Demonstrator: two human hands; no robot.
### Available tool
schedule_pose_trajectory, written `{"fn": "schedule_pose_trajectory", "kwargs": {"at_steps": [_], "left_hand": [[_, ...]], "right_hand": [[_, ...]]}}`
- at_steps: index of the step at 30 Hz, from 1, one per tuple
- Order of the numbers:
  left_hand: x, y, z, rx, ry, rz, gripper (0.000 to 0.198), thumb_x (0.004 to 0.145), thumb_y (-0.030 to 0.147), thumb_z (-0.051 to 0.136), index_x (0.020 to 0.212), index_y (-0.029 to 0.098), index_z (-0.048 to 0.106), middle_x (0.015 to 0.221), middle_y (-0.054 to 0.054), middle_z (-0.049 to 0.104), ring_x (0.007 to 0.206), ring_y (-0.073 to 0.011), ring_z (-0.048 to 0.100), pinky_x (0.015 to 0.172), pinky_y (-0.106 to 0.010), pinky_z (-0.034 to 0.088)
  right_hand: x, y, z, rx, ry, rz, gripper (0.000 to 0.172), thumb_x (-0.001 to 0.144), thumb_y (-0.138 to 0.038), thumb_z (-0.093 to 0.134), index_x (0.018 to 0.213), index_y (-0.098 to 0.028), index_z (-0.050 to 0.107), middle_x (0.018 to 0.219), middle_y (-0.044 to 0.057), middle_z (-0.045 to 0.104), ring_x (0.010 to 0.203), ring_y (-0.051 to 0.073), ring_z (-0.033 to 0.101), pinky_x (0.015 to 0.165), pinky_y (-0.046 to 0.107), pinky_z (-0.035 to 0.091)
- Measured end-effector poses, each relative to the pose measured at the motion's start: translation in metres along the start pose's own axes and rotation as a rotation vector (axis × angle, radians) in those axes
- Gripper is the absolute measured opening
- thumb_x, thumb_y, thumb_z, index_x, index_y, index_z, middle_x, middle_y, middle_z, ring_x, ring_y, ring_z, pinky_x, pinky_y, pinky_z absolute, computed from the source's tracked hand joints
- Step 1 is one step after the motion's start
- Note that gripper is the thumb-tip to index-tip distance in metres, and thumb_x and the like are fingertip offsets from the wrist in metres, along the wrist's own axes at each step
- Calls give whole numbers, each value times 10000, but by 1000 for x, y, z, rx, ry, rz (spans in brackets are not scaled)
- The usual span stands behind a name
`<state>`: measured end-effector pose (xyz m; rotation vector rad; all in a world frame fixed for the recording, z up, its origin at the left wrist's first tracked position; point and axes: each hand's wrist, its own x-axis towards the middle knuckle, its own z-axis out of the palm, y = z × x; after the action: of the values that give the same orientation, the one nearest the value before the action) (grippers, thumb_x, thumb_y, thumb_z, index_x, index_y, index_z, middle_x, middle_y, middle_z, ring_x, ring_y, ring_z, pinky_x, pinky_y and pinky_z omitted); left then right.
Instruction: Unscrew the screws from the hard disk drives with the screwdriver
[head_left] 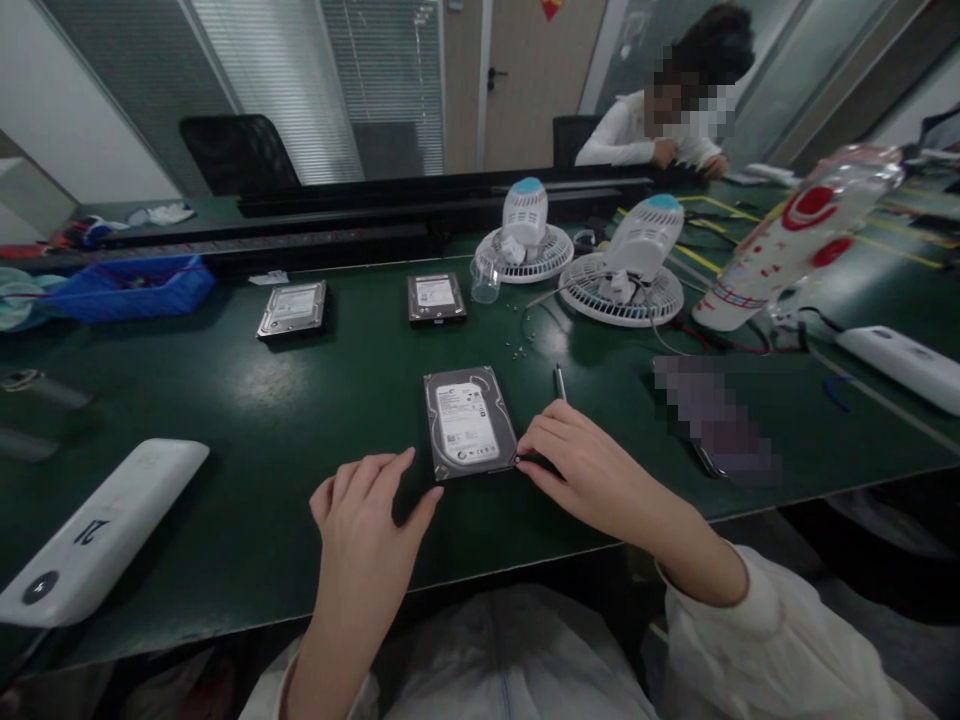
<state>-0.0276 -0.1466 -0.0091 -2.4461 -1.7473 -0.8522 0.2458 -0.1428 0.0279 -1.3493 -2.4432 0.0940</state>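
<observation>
A hard drive (466, 420) lies label side up on the green table in front of me. By its near left corner is my left hand (375, 500), holding nothing, thumb and fingers apart. My right hand (570, 455) pinches at the near right corner, where a small shiny bit shows between thumb and fingertip, too small to name. A slim metal rod, perhaps a screwdriver (560, 382), sticks out beyond the right knuckles; I cannot tell whether it is held or lying there. Several tiny screws (519, 351) are scattered behind the drive.
Farther back are two more hard drives (294, 308) (436, 298), a clear cup (485, 280) and two white fans (529, 235) (634, 265). A phone (709, 415) and a bottle (795, 240) stand right; a blue tray (135, 288) and white power bank (112, 530) left. A person (630, 130) sits opposite.
</observation>
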Motion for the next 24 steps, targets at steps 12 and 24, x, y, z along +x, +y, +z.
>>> {"fn": "schedule_pose_trajectory", "kwargs": {"at_steps": [12, 24], "left_hand": [[7, 7, 6, -30, -51, 55, 168, 1045, 201, 699, 1173, 230, 804, 1127, -79, 832, 1068, -308, 727, 991, -494, 417], [2, -13, 17, -12, 0, 151, 244, 1031, 265, 706, 1256, 242, 798, 1141, -74, 826, 1042, -304, 722, 980, -477, 416]], "right_hand": [[8, -3, -7, 96, -116, 62, 112, 1014, -103, 636, 926, -165, 669, 959, 83, 727, 971, 242, 598, 844, 382, 521], [12, 21, -21, 197, -153, 71, 122, 1020, -154, 656, 904, -195, 655, 898, 37, 692, 959, 208, 589, 852, 338, 511]]}}
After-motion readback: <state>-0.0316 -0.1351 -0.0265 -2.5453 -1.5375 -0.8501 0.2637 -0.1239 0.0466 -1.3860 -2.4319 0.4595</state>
